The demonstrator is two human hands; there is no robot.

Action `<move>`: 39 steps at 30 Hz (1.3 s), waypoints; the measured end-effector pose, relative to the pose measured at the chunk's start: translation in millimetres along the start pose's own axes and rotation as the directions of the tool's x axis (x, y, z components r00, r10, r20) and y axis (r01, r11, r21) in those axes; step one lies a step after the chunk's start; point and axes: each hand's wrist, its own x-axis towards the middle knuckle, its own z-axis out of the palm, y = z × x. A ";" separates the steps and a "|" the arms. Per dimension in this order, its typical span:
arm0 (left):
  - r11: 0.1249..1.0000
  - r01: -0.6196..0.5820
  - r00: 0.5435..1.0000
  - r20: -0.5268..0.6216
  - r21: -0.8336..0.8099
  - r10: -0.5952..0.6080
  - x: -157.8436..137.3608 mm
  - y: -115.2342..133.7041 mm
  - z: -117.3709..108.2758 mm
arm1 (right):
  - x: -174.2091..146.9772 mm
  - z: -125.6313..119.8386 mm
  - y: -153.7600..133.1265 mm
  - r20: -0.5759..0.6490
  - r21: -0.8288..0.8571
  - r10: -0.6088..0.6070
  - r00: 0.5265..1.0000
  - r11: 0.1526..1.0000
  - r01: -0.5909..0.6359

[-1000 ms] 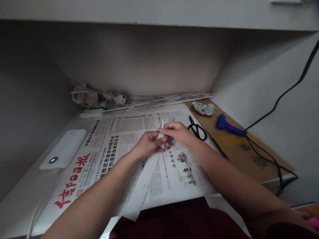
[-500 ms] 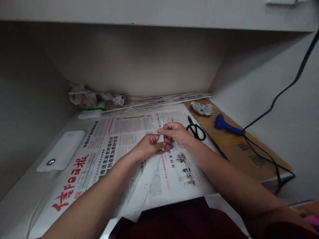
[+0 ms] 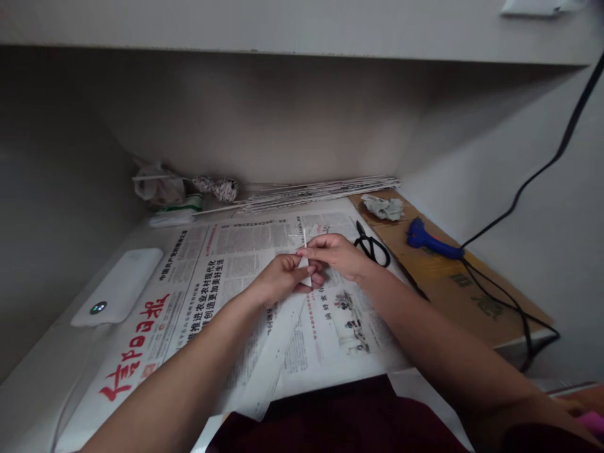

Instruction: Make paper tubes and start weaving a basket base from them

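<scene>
Over the spread newspaper [image 3: 202, 296], my two hands meet, both closed. My left hand [image 3: 280, 278] pinches a small piece of white paper [image 3: 306, 277] with thumb and fingers. My right hand [image 3: 336, 255] grips the upper part of the same paper, thumb and forefinger together. A thin white stick-like end [image 3: 304, 236] pokes up above the fingertips; whether it is rolled paper or a separate stick I cannot tell. Below the hands, long white paper strips [image 3: 264, 371] lie on the newspaper toward my lap. The fingers hide part of the held paper.
Black-handled scissors [image 3: 372, 246] lie right of my hands. Beyond them, a blue glue gun [image 3: 431, 239] and crumpled paper [image 3: 383, 206] rest on cardboard [image 3: 472, 296]. Thin paper rods [image 3: 321, 192] line the back. A white power bank [image 3: 120, 286] is at left; a black cable [image 3: 533, 170] hangs at right.
The thin white end above my fingers has shifted slightly left and stands a little higher. Both hands stay in nearly the same place, still closed on the paper.
</scene>
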 end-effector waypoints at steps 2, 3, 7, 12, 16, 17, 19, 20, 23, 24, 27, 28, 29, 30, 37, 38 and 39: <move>1.000 -0.011 1.000 -0.003 0.029 0.011 -0.3 -0.3 1.6 | 0.8 0.0 1.0 -0.049 0.003 0.003 0.999 1.000 -0.003; 0.999 -0.015 1.000 0.002 0.041 0.015 -0.5 -0.4 2.5 | 1.0 0.4 1.6 -0.061 0.013 0.006 0.998 1.000 -0.005; 0.998 -0.023 0.999 0.024 0.060 0.022 -1.4 0.2 6.1 | 0.8 3.1 2.3 -0.051 0.062 0.037 0.998 0.998 -0.033; 0.998 -0.017 0.999 0.046 0.057 0.014 -2.4 0.3 7.4 | 0.2 2.4 -0.6 -0.146 0.051 0.009 0.989 0.999 -0.001; 1.000 -0.015 0.998 0.055 -0.003 0.015 -1.0 -0.6 4.3 | -1.4 -2.8 -3.0 0.040 0.037 0.020 0.999 0.999 -0.022; 1.000 -0.016 0.999 0.050 -0.013 0.017 -0.6 -0.6 3.7 | -1.7 -4.1 -3.1 0.082 0.034 0.026 0.996 0.999 -0.029; 1.000 -0.021 0.999 0.034 -0.006 0.021 -0.4 0.1 3.8 | -1.7 -6.1 -2.8 0.082 0.027 0.025 0.996 0.999 -0.027; 1.000 -0.022 0.999 0.024 0.011 0.022 -0.6 0.5 4.6 | -1.3 -6.6 -2.4 0.046 0.029 0.021 0.999 0.999 -0.022; 0.997 -0.028 1.000 -0.002 0.077 0.028 -2.0 1.7 8.5 | 0.6 -4.9 -0.7 -0.063 0.047 0.016 0.998 0.999 -0.013; 0.995 -0.031 0.999 -0.006 0.090 0.032 -2.5 2.0 9.9 | 1.2 -3.5 -0.1 -0.086 0.054 0.017 0.996 0.998 -0.013; 0.993 -0.049 0.999 -0.012 0.110 0.051 -3.3 2.1 12.4 | 2.2 1.4 1.3 -0.131 0.067 0.027 0.991 0.998 -0.018; 0.992 -0.055 0.998 -0.008 0.109 0.057 -3.2 2.0 12.5 | 2.1 2.4 1.4 -0.142 0.069 0.028 0.989 0.997 -0.019; 0.993 -0.059 0.998 -0.001 0.102 0.060 -3.0 1.8 12.1 | 1.7 3.0 1.1 -0.143 0.071 0.029 0.989 0.997 -0.019; 0.994 -0.061 0.998 0.012 0.086 0.060 -2.6 1.5 11.3 | 1.1 2.9 0.5 -0.127 0.070 0.029 0.991 0.997 -0.020; 0.997 -0.077 0.996 0.042 -0.022 0.078 -1.8 1.5 6.1 | -3.1 -5.0 -3.6 0.093 0.016 0.005 0.996 1.000 -0.006; 0.997 -0.076 0.996 0.044 -0.016 0.076 -2.3 1.9 6.6 | -3.0 -5.3 -3.1 0.073 0.013 0.008 0.997 1.000 -0.009; 0.997 -0.072 0.996 0.044 -0.008 0.073 -2.8 2.2 7.4 | -2.7 -5.4 -2.5 0.057 0.012 0.016 0.998 1.000 -0.017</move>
